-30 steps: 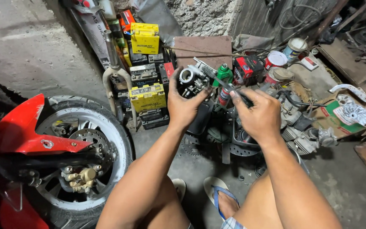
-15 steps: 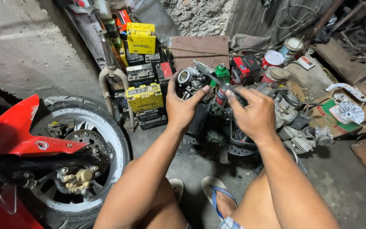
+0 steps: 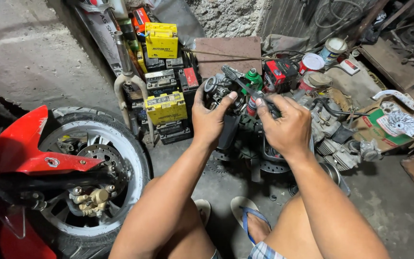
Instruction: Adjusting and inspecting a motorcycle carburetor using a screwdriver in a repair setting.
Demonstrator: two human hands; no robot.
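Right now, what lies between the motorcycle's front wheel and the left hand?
In the head view, a stack of yellow and black batteries and a chrome fork stand between the front wheel and the left hand.

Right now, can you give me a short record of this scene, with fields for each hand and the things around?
left hand: holds a grey metal carburettor
right hand: grips a dark knurled tool, its tip near the carburettor
left side: red motorcycle front wheel with brake disc
behind: yellow and black batteries stacked by the wall
right side: engine parts, paint cans
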